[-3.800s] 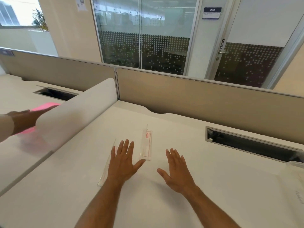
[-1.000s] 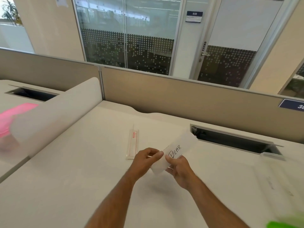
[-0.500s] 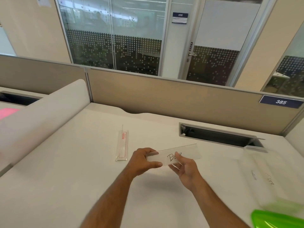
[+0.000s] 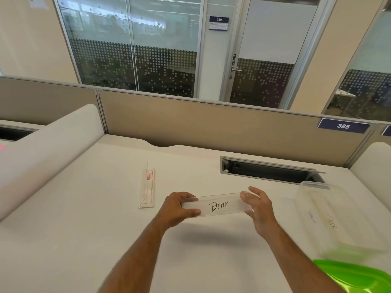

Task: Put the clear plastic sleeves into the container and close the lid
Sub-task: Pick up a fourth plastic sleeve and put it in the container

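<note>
1. Clear flat plastic sleeve with a white card reading "DEAR" (image 4: 218, 205) is held level above the white desk top (image 4: 84, 229), long axis running left-right, its shadow on the desk below
2. Left hand (image 4: 179, 208) pinches the sleeve's left end: thumb on the near edge, fingers curled over the far edge, forearm coming up from bottom centre
3. Right hand (image 4: 259, 208) holds the right end w/ a looser grip: fingertips spread on the far edge, thumb under the near corner, wrist bent inward
4. Second clear plastic sleeve w/ red printed outline (image 4: 147, 190) lies flat on the desk, left of the left hand, well apart from it, long axis pointing away
5. Clear rectangular plastic container (image 4: 338, 218) sits open at right, near the right hand; handwritten cards show inside, text too blurred to read
6. Bright green plastic lid (image 4: 357, 275) at bottom right corner, beside the container's near end
7. Beige partition w/ blue "385" plate (image 4: 343, 126) stands behind the desk
</note>
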### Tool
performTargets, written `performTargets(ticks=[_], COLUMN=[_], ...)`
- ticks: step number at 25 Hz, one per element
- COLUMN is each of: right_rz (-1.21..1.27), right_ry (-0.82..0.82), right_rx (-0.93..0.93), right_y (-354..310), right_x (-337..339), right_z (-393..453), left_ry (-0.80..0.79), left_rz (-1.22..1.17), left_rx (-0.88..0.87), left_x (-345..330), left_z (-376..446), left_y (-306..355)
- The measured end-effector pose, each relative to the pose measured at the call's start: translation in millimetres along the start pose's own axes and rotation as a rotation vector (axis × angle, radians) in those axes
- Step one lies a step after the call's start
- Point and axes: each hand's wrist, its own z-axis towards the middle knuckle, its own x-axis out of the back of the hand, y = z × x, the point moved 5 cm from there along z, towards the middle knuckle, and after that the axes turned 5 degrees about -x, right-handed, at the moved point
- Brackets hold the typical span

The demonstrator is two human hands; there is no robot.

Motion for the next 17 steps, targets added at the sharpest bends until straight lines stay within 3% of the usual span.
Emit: performTargets(ticks=[2,4,6,8,13,17], right_rz=[-0.378,-0.801,-1.233,-1.501,-1.571,-1.588], right_ry=[-0.004,-0.133,-0.250,-0.311,-0.433,-0.389], right_rx=[0.223,0.401,0.473,0.498,0.394,0.420], right_y=[-17,-30,-35,-37,-27,-24], right_x=[6,-1,-10,-16,-14,4], right_z=[-3,-10,-15,-16,-18,-18], left_ry=[-0.016,-0.033,-0.056,-0.079,-0.130,-0.153], left_rz=[0.019,0.023,0.024,0.023,0.017,0.021], left_rx=[-0.004,-0.012,-0.019,-0.030,-0.079,-0.112], left_x=[-4,-10,-19,-28,-51,-70], left_z=[1,2,5,7,14,18], left_y=[0,0,1,2,9,15])
